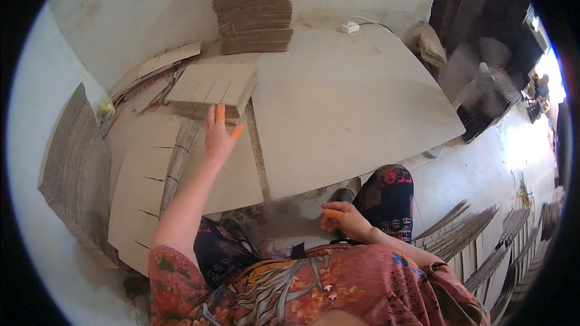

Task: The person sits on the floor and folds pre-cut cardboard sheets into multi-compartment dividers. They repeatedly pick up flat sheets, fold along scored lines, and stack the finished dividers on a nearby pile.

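My left hand [220, 136] reaches forward, orange covers on some of its fingers. Those fingers are spread, and their tips are at the near edge of a stack of slotted cardboard pieces [208, 84]. Whether they press on it, I cannot tell. Below that forearm lie more cardboard sheets [140, 187] with dark slits along one side. My right hand [347, 218] hovers above my lap beside my right knee, its fingers curled in and orange showing on them. Nothing can be seen in it. In front of me spreads a wide pale board [350, 115].
A tall stack of cardboard strips [251, 9] stands against the back wall, and another stack [78, 175] leans at the left. A fan [483, 81] is at the right. Near the wall sits a white plug block [350, 27] with a cable. Slotted cardboard bundles [462, 229] fill the lower right.
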`<act>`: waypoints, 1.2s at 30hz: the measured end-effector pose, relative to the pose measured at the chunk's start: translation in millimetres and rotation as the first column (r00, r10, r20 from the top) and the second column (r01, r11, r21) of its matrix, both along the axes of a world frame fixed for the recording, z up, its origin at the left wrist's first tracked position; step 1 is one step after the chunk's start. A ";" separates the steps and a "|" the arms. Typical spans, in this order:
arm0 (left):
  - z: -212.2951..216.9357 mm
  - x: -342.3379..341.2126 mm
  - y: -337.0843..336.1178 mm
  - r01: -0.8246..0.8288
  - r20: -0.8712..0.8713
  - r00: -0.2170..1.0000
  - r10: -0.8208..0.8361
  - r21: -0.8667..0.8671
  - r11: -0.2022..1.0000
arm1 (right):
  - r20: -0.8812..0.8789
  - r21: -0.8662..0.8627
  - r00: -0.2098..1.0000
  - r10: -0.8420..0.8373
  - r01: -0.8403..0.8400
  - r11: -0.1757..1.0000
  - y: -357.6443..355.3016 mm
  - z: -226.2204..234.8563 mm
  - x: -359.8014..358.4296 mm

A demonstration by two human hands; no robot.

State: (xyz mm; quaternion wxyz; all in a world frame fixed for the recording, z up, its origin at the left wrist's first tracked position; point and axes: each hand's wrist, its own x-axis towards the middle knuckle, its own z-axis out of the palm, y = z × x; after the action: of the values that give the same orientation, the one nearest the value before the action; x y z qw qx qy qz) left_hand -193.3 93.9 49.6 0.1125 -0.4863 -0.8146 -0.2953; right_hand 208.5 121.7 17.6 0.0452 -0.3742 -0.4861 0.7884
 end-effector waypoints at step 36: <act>17.9 -2.7 120.5 0.150 -0.734 0.661 -0.157 -0.076 0.986 | -0.012 -0.101 0.999 0.051 -0.052 0.994 9.0 -7.6 4.6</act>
State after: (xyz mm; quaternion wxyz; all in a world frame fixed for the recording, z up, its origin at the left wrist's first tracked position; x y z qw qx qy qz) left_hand -196.0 214.4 67.5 0.4036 -0.6314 -0.6574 -0.0789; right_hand 213.1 130.8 10.0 0.0080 -0.3595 -0.4551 0.8146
